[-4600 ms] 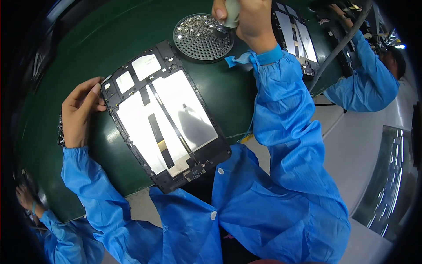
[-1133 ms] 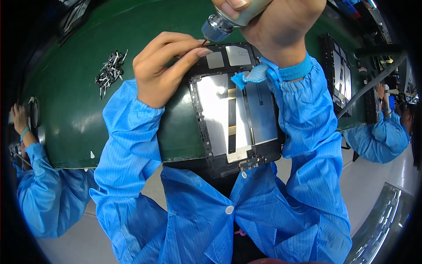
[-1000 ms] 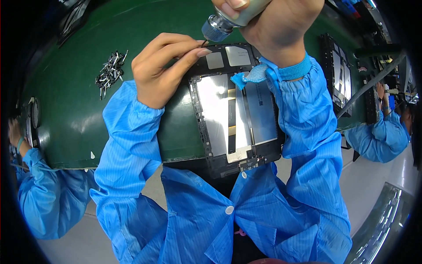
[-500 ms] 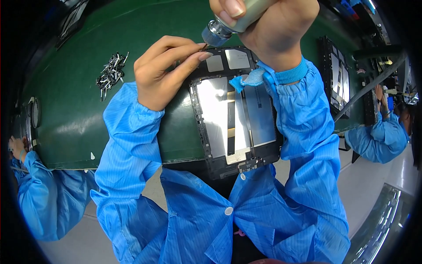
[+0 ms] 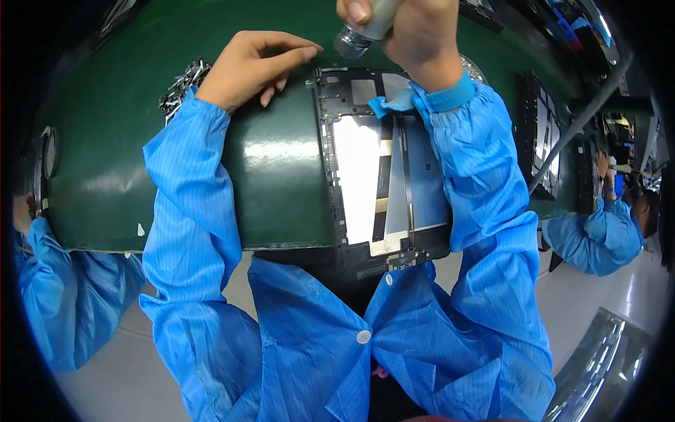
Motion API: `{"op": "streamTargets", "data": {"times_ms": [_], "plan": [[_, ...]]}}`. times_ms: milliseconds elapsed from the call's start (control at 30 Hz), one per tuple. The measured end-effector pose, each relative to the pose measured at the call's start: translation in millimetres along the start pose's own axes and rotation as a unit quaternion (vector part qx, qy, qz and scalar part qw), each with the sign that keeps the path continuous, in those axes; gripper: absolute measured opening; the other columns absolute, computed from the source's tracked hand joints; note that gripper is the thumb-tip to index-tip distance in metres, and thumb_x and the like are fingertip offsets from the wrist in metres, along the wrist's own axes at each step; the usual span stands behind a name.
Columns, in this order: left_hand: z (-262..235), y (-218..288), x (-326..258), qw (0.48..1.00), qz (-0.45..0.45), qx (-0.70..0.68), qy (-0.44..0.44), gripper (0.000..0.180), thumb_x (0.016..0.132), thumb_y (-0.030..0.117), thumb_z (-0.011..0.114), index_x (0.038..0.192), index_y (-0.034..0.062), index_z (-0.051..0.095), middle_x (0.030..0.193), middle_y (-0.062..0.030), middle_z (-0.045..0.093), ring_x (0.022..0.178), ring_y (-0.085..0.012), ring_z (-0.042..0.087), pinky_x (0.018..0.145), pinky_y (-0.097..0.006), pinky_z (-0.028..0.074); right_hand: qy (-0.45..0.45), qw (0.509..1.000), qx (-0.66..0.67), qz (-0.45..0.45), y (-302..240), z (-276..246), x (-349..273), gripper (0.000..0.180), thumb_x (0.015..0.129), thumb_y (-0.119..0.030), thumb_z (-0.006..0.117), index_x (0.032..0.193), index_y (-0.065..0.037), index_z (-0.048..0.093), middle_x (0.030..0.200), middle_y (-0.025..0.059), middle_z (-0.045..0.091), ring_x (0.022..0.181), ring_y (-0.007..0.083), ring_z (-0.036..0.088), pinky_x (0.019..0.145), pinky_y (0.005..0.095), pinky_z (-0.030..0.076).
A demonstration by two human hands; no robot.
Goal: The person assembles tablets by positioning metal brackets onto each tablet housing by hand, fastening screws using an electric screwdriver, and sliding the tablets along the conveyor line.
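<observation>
An opened tablet (image 5: 394, 183) lies at the front edge of the green table, with silver battery panels and a black frame showing. Above its far end, my right hand (image 5: 422, 28) grips a pale electric screwdriver (image 5: 351, 43) with a knurled metal collar. The collar points down and left; no bit can be made out. My left hand (image 5: 253, 67) hovers beyond the tablet's far left corner. Its thumb and index fingertips are pinched close together, and anything between them is too small to see. Its other fingers curl downward. A small metal piece (image 5: 310, 82) shows at that corner.
A heap of small black and silver parts (image 5: 179, 88) lies left of my left hand. Behind my right wrist, a round dish (image 5: 475, 68) is partly hidden. Another opened tablet (image 5: 543, 137) stands to the right, near a grey cable (image 5: 587, 119). Co-workers in blue sleeves sit on both sides.
My left hand has drawn up and left, away from the tablet and the screwdriver collar. The screwdriver has risen slightly toward the far side. In the picture, the tablet sits a little further right.
</observation>
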State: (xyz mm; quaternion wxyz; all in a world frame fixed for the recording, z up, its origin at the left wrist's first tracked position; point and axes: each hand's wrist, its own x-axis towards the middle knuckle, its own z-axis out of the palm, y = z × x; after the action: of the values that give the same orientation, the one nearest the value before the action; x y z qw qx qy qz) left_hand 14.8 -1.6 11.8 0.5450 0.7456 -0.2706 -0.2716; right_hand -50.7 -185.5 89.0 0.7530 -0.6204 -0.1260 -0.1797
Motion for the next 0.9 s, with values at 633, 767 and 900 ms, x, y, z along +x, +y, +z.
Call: {"op": "streamTargets", "data": {"times_ms": [633,767,900], "plan": [[1,-19,9,0.998,0.047,0.046,-0.02,0.022,0.093,0.016,0.068,0.104,-0.0012,0.074,0.083,-0.0045,0.067,0.065,-0.0082,0.059,0.045,-0.021,0.045,-0.017,0.999,-0.028,-0.013,24,13,-3,0.02,0.093,-0.013,0.063,0.088,0.006,0.065,0.07,0.0099,0.064,0.044,0.0143,0.053,0.042,0.0273,0.044],[4,-18,11,0.997,0.057,0.058,-0.015,0.02,0.093,0.017,0.069,0.103,0.0,0.074,0.083,-0.0043,0.066,0.066,-0.0081,0.059,0.045,-0.021,0.046,-0.028,0.998,-0.054,0.002,22,9,-4,0.021,0.093,-0.014,0.062,0.088,0.006,0.065,0.066,0.0093,0.063,0.043,0.0143,0.053,0.042,0.0271,0.044],[4,-22,13,0.997,0.061,0.055,-0.013,0.02,0.092,0.017,0.069,0.103,0.0002,0.074,0.083,-0.004,0.066,0.067,-0.0081,0.059,0.046,-0.021,0.046,-0.018,0.999,-0.03,-0.006,28,11,-3,0.022,0.093,-0.015,0.062,0.086,0.005,0.065,0.062,0.0085,0.061,0.043,0.0142,0.053,0.042,0.0269,0.043]]}}
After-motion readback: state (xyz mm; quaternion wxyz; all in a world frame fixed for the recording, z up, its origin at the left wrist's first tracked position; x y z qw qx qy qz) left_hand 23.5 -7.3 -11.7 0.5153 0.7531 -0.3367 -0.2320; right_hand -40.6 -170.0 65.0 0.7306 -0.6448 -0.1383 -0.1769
